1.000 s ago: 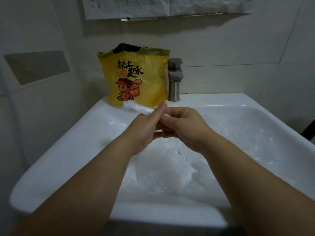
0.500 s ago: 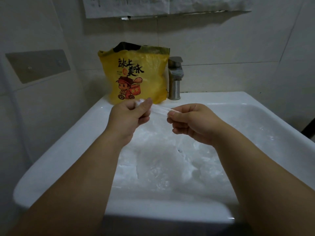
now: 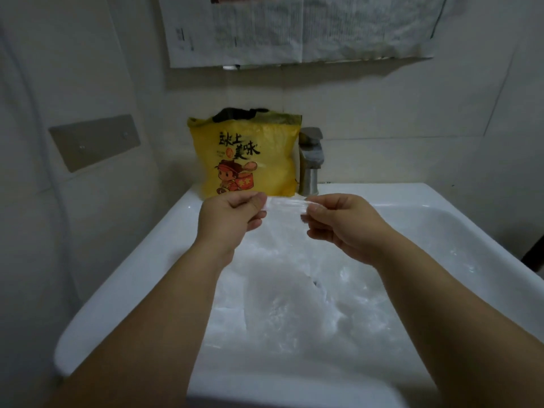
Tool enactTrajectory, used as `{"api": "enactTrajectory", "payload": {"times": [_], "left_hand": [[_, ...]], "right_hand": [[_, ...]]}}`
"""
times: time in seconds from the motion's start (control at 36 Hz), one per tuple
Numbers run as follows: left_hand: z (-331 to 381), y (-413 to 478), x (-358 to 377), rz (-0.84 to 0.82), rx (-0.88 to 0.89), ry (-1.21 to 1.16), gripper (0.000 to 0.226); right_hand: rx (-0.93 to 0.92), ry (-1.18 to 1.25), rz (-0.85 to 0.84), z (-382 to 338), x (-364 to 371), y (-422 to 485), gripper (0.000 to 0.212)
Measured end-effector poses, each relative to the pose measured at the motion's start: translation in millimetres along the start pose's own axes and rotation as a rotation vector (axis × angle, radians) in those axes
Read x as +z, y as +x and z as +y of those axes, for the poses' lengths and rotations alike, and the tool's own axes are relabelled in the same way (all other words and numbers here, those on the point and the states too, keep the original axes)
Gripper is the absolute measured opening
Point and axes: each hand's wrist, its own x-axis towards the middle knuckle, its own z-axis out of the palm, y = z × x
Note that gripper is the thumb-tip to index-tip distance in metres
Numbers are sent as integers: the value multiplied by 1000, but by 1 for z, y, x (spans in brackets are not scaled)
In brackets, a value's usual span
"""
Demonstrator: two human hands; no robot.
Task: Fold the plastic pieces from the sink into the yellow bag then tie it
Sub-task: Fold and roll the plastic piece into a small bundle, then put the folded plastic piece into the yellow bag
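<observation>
Holding a folded clear plastic piece (image 3: 284, 205) taut above the sink (image 3: 123, 290), you pinched one end in your left hand (image 3: 232, 214) and the other in your right hand (image 3: 338, 228), both grips pressed tight on it. Its long axis ran left to right; the yellow bag (image 3: 265, 160) stood just beyond, nearer your left hand.

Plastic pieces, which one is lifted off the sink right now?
The clear strip stretched between the left hand and right hand; the other pieces lie crumpled in the sink.
</observation>
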Motion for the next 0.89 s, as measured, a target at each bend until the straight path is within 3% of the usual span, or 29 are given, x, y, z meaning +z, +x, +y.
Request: {"api": "enactTrajectory", "payload": {"times": [0.22,0.42,0.58,0.78,0.89], "left_hand": [[60,42,-8,28,143,64,18],[83,85,-13,89,180,39,10],[99,115,-16,89,252,325,39],[89,151,-23,36,287,693,37],[80,163,-21,23,290,756,33]], "right_hand": [[-191,-33,89,-69,12,41,9],[-284,-70,121,-103,27,77,5],[-390,-282,401,-117,23,125,22],[-536,-472,596,-121,22,165,29],[-565,-571,614,-122,28,182,28]]}}
